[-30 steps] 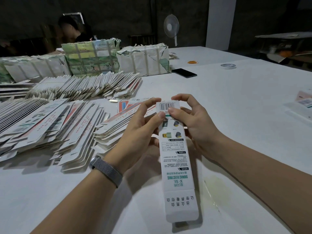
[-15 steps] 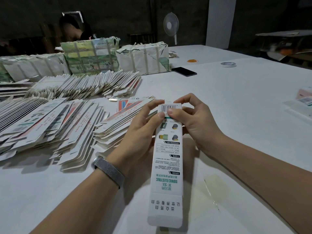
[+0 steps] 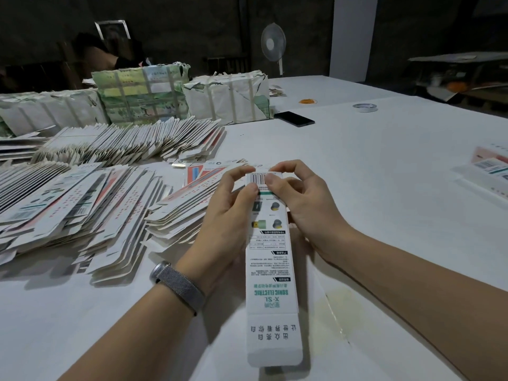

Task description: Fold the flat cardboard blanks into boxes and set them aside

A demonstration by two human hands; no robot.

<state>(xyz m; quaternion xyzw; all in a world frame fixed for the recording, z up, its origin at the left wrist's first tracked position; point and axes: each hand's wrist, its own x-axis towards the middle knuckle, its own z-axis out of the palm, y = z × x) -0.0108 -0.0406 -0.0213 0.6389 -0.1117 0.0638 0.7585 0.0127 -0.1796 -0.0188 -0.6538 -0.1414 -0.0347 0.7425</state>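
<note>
Box (image 3: 270, 259) far end in both hands' grip

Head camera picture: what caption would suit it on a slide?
Both hands, left hand and right hand, pinch a printed carton's barcode end beside fanned flat blanks.

Views: I have one, the head camera.
Position: on my head, above the near edge of the table (image 3: 384, 166).
Facing: forward and down.
Nearness: my hands sit close, mid-frame; the fan (image 3: 273, 45) is far back.
Lens: wide-angle, edges bowed.
</note>
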